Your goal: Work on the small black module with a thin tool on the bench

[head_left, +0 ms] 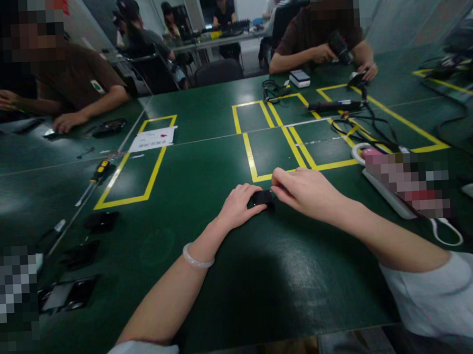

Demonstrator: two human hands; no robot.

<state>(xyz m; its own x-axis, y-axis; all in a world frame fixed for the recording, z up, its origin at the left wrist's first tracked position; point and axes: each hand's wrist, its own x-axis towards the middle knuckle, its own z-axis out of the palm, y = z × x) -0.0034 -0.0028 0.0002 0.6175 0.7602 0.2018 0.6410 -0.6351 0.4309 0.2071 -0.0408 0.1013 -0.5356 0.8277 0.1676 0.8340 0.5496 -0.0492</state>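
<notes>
Close in front of me, a small black block-shaped part point(262, 198) rests on or just above the green table. My left hand point(241, 203) is closed around it, thumb on the near side and fingers on the far side. A pale bracelet point(198, 257) circles my left wrist. Just right of the part, my right hand point(300, 190) has its thumb and fingertips pinched together at the part's right end. What they pinch, if anything, is too small to make out, and I cannot tell whether they touch the part.
Yellow tape rectangles point(251, 160) mark the green table point(204, 173). Left lie a screwdriver point(99, 171), a paper label point(153, 139) and several black parts point(100, 221). On the right are a black electric screwdriver point(336, 106), cables and a tape roll point(361, 153). Across sits a co-worker holding a drill point(339, 47).
</notes>
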